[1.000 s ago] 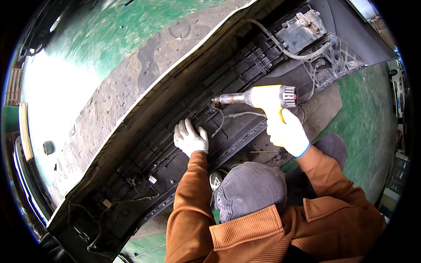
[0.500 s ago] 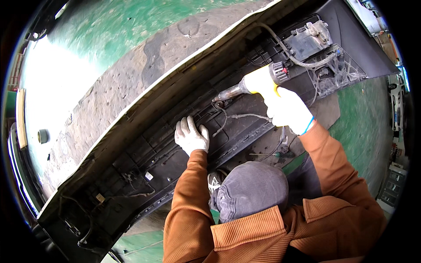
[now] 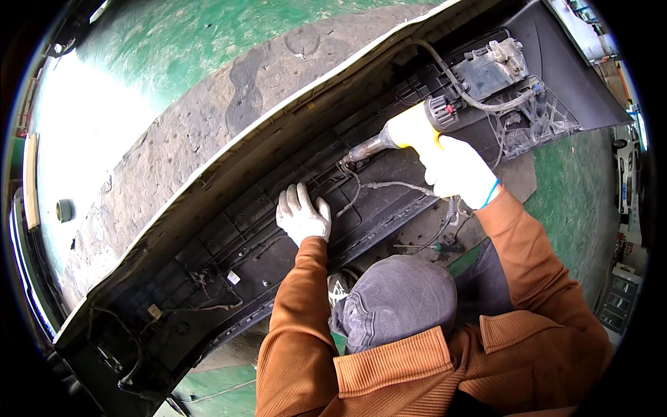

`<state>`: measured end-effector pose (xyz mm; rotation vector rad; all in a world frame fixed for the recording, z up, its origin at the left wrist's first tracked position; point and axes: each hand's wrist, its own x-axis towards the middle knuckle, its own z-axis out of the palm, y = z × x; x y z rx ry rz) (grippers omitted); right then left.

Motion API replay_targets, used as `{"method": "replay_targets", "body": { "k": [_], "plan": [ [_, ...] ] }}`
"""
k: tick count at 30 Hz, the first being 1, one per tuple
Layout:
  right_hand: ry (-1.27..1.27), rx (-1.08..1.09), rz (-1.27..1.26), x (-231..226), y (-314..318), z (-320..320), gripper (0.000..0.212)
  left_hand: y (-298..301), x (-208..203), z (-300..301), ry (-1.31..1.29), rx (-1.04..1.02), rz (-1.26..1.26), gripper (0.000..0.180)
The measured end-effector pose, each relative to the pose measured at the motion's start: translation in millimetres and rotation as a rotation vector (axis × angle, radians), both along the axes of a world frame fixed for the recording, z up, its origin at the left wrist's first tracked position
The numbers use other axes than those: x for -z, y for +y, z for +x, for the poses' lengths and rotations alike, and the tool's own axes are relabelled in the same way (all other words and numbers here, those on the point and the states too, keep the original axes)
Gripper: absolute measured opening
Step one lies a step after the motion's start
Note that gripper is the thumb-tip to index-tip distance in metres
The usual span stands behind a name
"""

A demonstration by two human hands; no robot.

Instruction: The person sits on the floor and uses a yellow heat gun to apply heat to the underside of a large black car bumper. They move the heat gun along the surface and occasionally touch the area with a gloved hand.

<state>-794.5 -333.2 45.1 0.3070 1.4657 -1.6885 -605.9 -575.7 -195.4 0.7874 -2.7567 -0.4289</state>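
A long car bumper (image 3: 389, 224) lies with its dark inner side up, slanting across the view. My right hand (image 3: 464, 170), in a white glove, is closed round the grip of a yellow heat gun (image 3: 410, 129). The gun's metal nozzle points left and down at the bumper's inner side, close to where a wire harness (image 3: 399, 185) runs. My left hand (image 3: 303, 214), also gloved, rests on the bumper's inside with fingers spread, holding nothing, to the left of the nozzle.
A dark module (image 3: 492, 68) with a hose sits at the bumper's right end. What looks like a screwdriver (image 3: 447, 246) lies on a grey mat near my knee. A tape roll (image 3: 64, 210) and a wooden strip (image 3: 31, 181) are at the far left on green floor.
Almost nothing differs. The view has shifted slightly, while both hands and the heat gun keep nearly the same places on the bumper.
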Motion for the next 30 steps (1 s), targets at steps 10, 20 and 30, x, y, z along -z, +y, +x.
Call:
{"method": "replay_targets", "body": {
  "k": [10, 20, 30],
  "plan": [
    [0.05, -0.033, 0.071, -2.8, -4.5, -1.5, 0.01, 0.4, -3.0, -0.5, 0.012, -0.002, -0.007, 0.063],
    [-0.048, 0.017, -0.012, -1.7, -2.8, -4.4, 0.009, -0.3, -2.6, -1.1, 0.015, -0.007, -0.009, 0.062],
    [0.016, -0.013, 0.026, -4.1, -5.7, -2.0, 0.01, -0.3, -4.0, -0.7, 0.021, -0.003, 0.001, 0.063]
  ]
}}
